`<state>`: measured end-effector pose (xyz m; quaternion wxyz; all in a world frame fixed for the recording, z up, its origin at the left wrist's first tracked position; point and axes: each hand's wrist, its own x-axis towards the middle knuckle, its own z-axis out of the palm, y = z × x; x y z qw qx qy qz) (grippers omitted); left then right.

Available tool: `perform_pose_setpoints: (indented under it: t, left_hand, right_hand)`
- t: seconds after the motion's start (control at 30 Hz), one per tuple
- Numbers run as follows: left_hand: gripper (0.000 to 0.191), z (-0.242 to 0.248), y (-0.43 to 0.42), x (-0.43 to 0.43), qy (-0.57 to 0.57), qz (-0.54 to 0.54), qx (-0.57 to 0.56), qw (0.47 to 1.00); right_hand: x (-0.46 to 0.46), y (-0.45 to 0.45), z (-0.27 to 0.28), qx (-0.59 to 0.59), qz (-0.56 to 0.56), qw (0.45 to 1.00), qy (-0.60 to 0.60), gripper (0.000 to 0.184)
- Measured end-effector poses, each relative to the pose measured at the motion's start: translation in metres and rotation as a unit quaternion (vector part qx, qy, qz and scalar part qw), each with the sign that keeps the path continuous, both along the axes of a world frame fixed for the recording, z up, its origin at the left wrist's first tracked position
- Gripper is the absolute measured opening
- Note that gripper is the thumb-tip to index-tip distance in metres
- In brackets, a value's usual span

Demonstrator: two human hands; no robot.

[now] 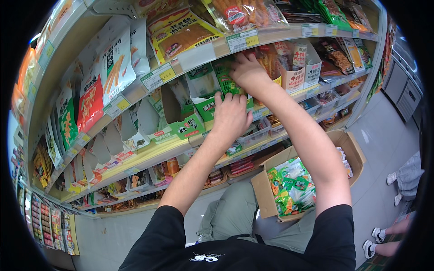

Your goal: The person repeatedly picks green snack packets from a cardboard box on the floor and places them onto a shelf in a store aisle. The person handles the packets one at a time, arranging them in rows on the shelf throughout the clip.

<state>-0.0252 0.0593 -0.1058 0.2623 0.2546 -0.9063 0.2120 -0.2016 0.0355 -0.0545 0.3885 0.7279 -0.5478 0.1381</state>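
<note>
My left hand rests at the front of a green cardboard display box on the middle shelf, its fingers hooked over the front edge and the thumb outside. Upright green snack packets stand in that box. Farther back, my right hand reaches over the packets from the right, under the upper shelf. Its fingertips are partly hidden in shade, so whether they hold a packet is unclear. Just left stands another green display box with clear-windowed packets.
An open carton of green snack packets stands below my right arm, by my knees. The upper shelf's edge overhangs both hands. A partly emptied box is at left, cream boxes at right. Other people's feet show at lower right.
</note>
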Motion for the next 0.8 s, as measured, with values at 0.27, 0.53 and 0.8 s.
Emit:
perform_pose_setpoints:
  t: [0.27,0.53,0.8]
  left_hand:
    - [0.055,-0.015,0.009,0.008,0.047,-0.019,0.03,0.998]
    - [0.072,-0.043,0.0,0.021,0.132,-0.109,0.064,0.983]
    - [0.077,-0.048,-0.001,0.021,0.128,-0.113,0.074,0.982]
  right_hand:
    - [0.008,0.023,-0.003,-0.067,0.078,0.989,-0.105,0.036]
    - [0.013,0.066,-0.047,0.015,0.141,0.973,-0.181,0.023]
    - [0.018,0.07,-0.047,0.047,0.107,0.975,-0.19,0.029]
